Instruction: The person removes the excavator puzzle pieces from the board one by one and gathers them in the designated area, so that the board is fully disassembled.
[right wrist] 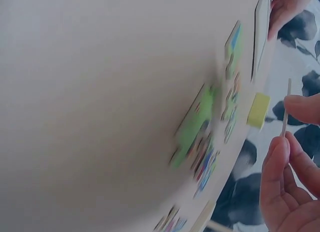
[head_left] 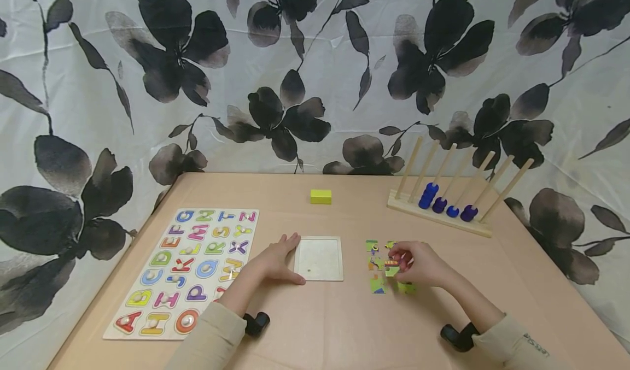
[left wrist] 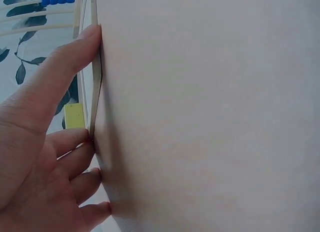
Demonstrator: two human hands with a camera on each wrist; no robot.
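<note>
A shallow white square tray (head_left: 319, 258) lies at the middle of the table. My left hand (head_left: 275, 259) rests against the tray's left side, thumb near the lower corner and index finger near the upper one. In the left wrist view, that thumb and fingers touch the thin tray edge. To the right, my right hand (head_left: 424, 263) pinches a thin puzzle piece (right wrist: 286, 107) between thumb and fingers. The right wrist view shows it edge-on, so its picture is hidden. Several green and colourful puzzle pieces (head_left: 378, 286) lie on the table under and beside this hand, partly covered by it.
An alphabet board (head_left: 110, 330) with colourful letters lies on the left, partly behind my left arm. Further back sits a yellow block (head_left: 321, 197). A wooden rack (head_left: 428, 214) with upright pegs and blue beads stands at the back right. Behind hangs a flowered cloth (head_left: 354, 86).
</note>
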